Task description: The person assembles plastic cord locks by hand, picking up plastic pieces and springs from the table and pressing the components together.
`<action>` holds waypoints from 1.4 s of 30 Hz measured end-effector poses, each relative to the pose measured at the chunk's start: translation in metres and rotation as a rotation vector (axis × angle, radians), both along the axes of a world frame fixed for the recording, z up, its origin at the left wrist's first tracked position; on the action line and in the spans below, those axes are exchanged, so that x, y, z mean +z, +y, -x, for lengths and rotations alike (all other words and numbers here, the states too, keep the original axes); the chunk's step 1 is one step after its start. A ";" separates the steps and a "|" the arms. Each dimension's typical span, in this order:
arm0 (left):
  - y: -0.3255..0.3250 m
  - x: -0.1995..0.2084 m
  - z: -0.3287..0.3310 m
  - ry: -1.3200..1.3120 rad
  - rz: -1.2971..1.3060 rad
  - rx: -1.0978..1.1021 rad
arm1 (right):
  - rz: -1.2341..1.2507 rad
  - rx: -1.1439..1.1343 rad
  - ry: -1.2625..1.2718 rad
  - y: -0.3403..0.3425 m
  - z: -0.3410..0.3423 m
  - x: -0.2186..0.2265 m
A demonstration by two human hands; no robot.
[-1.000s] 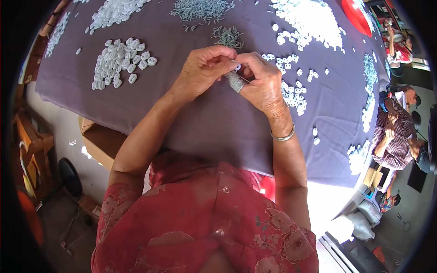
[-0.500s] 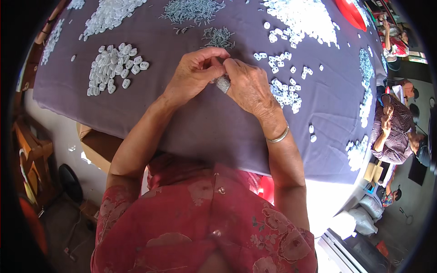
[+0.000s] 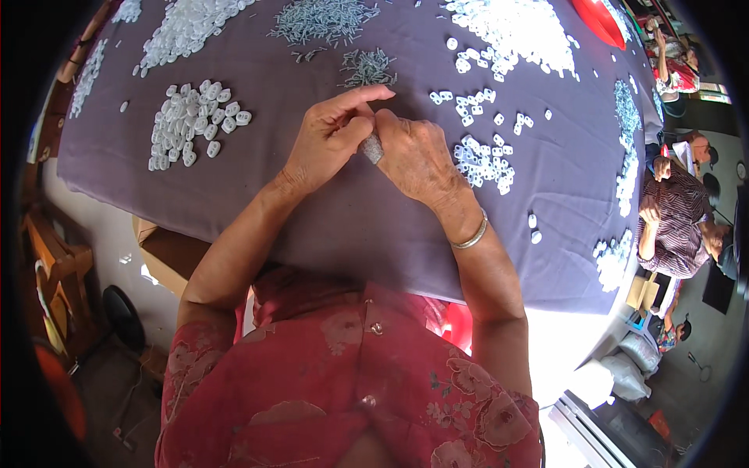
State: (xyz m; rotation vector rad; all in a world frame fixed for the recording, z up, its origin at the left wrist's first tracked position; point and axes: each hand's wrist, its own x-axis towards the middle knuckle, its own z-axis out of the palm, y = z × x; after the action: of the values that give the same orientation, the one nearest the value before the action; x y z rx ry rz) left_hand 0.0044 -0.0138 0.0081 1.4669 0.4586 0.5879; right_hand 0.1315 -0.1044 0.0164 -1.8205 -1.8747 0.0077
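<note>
Both of my hands meet over the cloth-covered table, just on the near side of a small heap of thin grey-green pins [image 3: 368, 68]. My left hand [image 3: 331, 142] has its thumb bent in against the right hand's fingers and its index finger stretched above. Whatever lies between the fingertips is hidden. My right hand [image 3: 417, 156] is closed, fingers curled down, with a bracelet at its wrist. A greyish, rough-textured wrap [image 3: 371, 148] shows between the hands, seemingly around a right finger. White oval plastic pieces [image 3: 191, 121] lie left of my hands; small white two-holed pieces [image 3: 484, 161] lie to the right.
Larger heaps of white pieces [image 3: 187, 30] and pins [image 3: 324, 19] spread along the far side. A red basin [image 3: 599, 22] stands at the far right. Other people sit along the right side, one in a striped shirt [image 3: 675, 218]. A cardboard box [image 3: 168, 249] is below the table's left edge.
My hands have shifted slightly left and the right fingers have drawn down a little beside the left thumb. At the right, the striped-shirt person's hands have moved apart.
</note>
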 end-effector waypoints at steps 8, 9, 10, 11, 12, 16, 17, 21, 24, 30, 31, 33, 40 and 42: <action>-0.007 -0.003 0.001 -0.051 -0.033 0.055 | -0.055 0.030 0.027 0.000 0.002 -0.003; -0.007 -0.003 0.001 -0.067 -0.039 0.065 | -0.054 0.029 0.027 0.000 0.002 -0.004; -0.007 -0.003 0.001 -0.067 -0.038 0.063 | -0.037 0.019 0.036 0.000 0.003 -0.004; -0.006 -0.003 0.001 -0.043 -0.055 0.067 | -0.021 0.009 0.044 0.000 0.003 -0.003; -0.005 -0.003 0.001 -0.019 -0.072 0.072 | -0.021 0.009 0.042 0.001 0.002 -0.004; -0.003 -0.006 -0.001 -0.061 -0.014 0.069 | -0.027 -0.045 0.097 0.003 0.001 -0.003; -0.003 -0.009 -0.002 -0.115 -0.034 0.080 | 0.001 -0.066 0.135 0.003 0.002 -0.002; -0.001 -0.004 -0.006 -0.152 0.073 0.189 | -0.161 -0.067 0.136 0.003 -0.003 0.007; 0.001 0.000 -0.003 -0.155 0.048 0.186 | -0.159 -0.121 0.309 -0.001 -0.014 0.006; 0.002 0.016 0.009 -0.050 -0.011 0.232 | -0.124 -0.173 0.322 0.000 -0.022 -0.002; 0.002 0.016 0.011 -0.019 0.004 0.235 | -0.081 -0.186 0.325 0.000 -0.021 -0.001; 0.004 0.018 0.018 0.017 0.016 0.242 | -0.080 -0.105 0.258 0.000 -0.019 0.001; 0.021 0.018 0.070 0.223 -0.174 0.389 | -0.090 0.065 0.134 0.001 -0.004 0.003; 0.032 0.019 0.092 0.420 -0.391 0.416 | -0.075 0.082 0.148 0.000 0.001 0.003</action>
State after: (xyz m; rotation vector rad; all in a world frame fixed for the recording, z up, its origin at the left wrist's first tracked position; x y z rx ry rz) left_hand -0.0878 0.0183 0.0273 1.8953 1.0397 0.7249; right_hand 0.1305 -0.1039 0.0199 -1.6456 -1.8202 0.0965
